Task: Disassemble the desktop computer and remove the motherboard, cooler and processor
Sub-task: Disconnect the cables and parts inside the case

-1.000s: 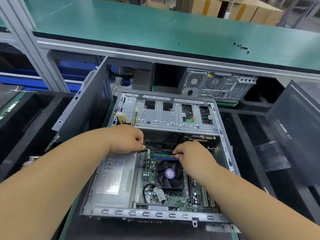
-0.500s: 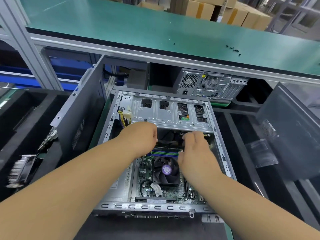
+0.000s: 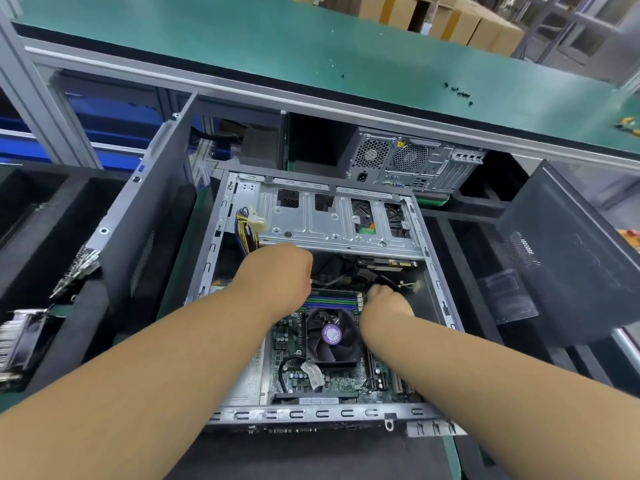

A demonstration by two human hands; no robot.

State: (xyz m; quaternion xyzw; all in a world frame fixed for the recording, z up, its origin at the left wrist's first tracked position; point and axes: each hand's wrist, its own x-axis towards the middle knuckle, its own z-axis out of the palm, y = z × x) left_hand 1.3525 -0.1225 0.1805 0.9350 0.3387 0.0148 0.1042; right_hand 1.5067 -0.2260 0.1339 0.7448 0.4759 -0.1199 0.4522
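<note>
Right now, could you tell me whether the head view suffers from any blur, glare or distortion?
Head view: wide-angle bending curves the green bench edge; the right hand looks motion-blurred near the cables; the cooler fan is sharp; soft glare on the drive cage; the case's far interior lies in shadow.

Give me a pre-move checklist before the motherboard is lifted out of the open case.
1. Side panel off, open case accessible: ok.
2. Cooler off the motherboard: not ok, fan sits on it.
3. Cables near drive cage unplugged: cannot tell, hands hide them.
4. Left hand free: cannot tell, fingers hidden.
5. Right hand free: cannot tell, dark cable near its fingers.
</note>
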